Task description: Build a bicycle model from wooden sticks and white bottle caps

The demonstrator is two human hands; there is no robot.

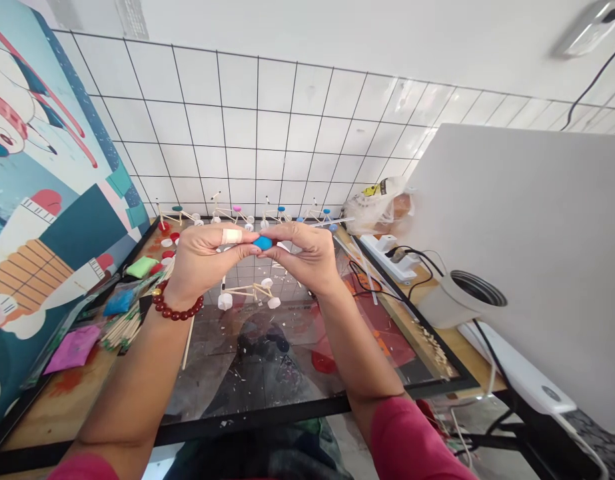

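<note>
A small oval lump of blue modelling clay [262, 243] is raised above the glass-topped table. Thumb and forefinger of my left hand [202, 253], closed in a pinch, press its left side; a white bandage wraps one finger. On the other side my right hand [310, 253] pinches the same lump with thumb and forefinger. Beneath the hands, a little car frame of thin sticks [246, 291] with white cap-like wheels stands on the glass. Further back, several similar stick cars stand in a row, among them one with a pink lump [237, 209] on it.
At the left lie a bundle of sticks [122, 328], a pink clay packet [73, 348], a blue packet [118, 302] and a green one [142, 267]. On the right are a power strip [394, 259], a white pot-like holder [440, 303], black cables and a plastic bag [374, 207].
</note>
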